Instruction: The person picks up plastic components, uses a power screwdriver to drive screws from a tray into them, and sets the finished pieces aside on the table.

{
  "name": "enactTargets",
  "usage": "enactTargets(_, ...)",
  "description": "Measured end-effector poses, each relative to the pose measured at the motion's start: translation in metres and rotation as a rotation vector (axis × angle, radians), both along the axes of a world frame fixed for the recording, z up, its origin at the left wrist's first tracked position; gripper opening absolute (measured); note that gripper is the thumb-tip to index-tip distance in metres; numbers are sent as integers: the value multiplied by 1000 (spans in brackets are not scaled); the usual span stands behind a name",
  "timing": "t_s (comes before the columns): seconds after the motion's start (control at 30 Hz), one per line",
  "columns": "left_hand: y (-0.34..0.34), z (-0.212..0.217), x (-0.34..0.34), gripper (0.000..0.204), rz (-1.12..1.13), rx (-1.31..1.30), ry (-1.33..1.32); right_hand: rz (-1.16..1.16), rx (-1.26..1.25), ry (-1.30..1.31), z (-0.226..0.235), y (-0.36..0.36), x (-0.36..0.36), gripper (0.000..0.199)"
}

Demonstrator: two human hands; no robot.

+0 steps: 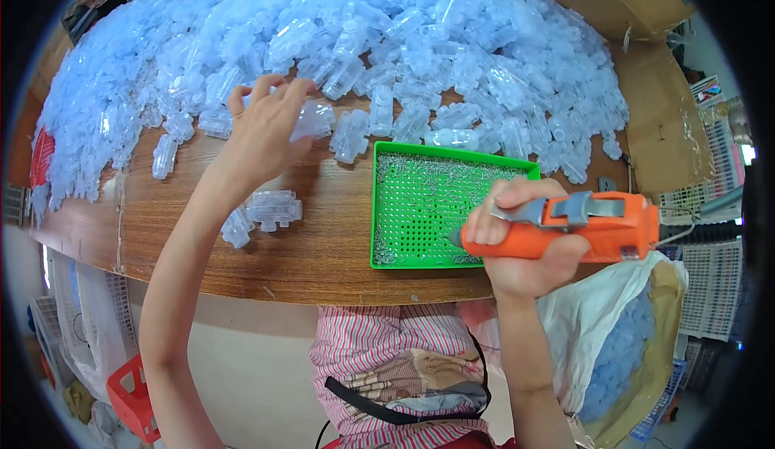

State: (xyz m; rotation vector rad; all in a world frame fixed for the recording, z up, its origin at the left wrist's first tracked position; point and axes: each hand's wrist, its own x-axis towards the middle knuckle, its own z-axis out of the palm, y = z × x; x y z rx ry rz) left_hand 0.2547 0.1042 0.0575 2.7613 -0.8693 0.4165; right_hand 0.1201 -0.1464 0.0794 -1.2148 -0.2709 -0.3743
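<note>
1. Reaching across the wooden table [323, 263], the left hand [262, 130] is seen with its fingers curled around a clear plastic housing [313, 118] at the near edge of the big heap of clear plastic housings [363, 37]; the piece is gripped at its end, not yet lifted clear of its neighbours
2. The right hand [525, 243] is closed tightly around an orange power screwdriver [581, 227], held level over the near right corner of the green perforated tray [428, 207], in which small screws appear to be spread
3. The housing is judged to be light, hollow and rigid, with smooth walls that may slip; a pinch across its broader moulded body is thought safer than one at a thin edge
4. Two more housings [262, 213] lie apart on the table, just below the left wrist
</note>
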Motion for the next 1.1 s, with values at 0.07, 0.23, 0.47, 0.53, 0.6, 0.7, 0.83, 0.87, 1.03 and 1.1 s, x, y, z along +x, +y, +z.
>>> enactTargets(0.07, -2, 12, -20, 52, 20, -159, 100, -46, -37, 12, -10, 2, 3, 73)
enactTargets(0.23, -10, 38, -95, 52, 37, -965, 929, -79, -129, 62, -22, -1, 6, 72)
enactTargets(0.47, -19, 4, -173, 68, -39, -1496, 1786, -57, -104, 61, -24, 0, 9, 73)
enactTargets(0.53, -28, -5, -183, 62, -82, -1427, 1741, -67, -104, 72, -27, -1, 9, 73)
enactTargets(0.6, -35, -11, -194, 71, 86, -1415, 1727, -47, -77, 65, -27, -2, 10, 74)
enactTargets(0.7, -39, -18, -204, 54, 79, -1402, 1701, -16, -39, 44, -27, -3, 11, 74)
enactTargets(0.83, -52, -20, -208, 37, 124, -1535, 1675, 22, -36, 25, -30, -6, 10, 74)
enactTargets(0.87, -55, -20, -208, 37, 124, -1540, 1669, 15, -30, 25, -30, -5, 10, 74)
enactTargets(1.03, -75, -29, -206, 33, 218, -1716, 1646, 30, 13, 0, -29, -4, 6, 77)
enactTargets(1.1, -87, -36, -206, 32, 241, -1799, 1585, 46, -33, -51, -14, -10, -3, 79)
